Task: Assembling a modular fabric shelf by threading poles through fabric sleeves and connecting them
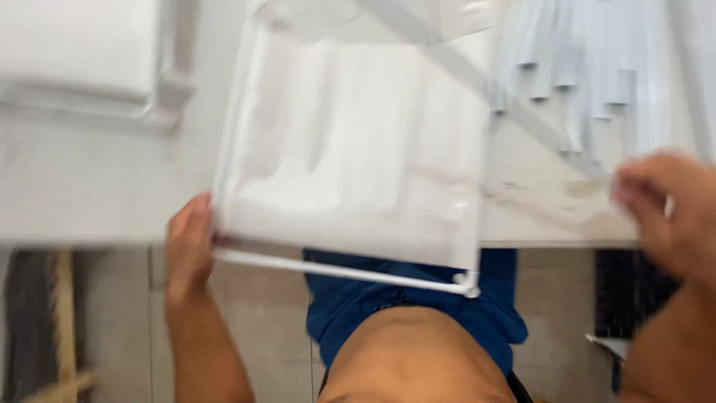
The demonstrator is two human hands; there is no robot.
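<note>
Now we grip a clear zip pouch (350,149) of folded white cloth by its lower left corner with our left hand (190,242), over the white bench (89,194); our right hand (664,205) hovers loosely curled, holding nothing. It looks light, floppy and slippery, best held by its stiff slider edge.

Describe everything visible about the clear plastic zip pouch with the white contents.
The clear plastic zip pouch is flat, roughly square and glossy, with a white slider strip along its near edge. Something white and folded, perhaps fabric, fills it. It lies tilted on the white tabletop, its near edge overhanging the table's edge. The left hand holds its near left corner; the right hand, blurred, is apart from it.
</note>
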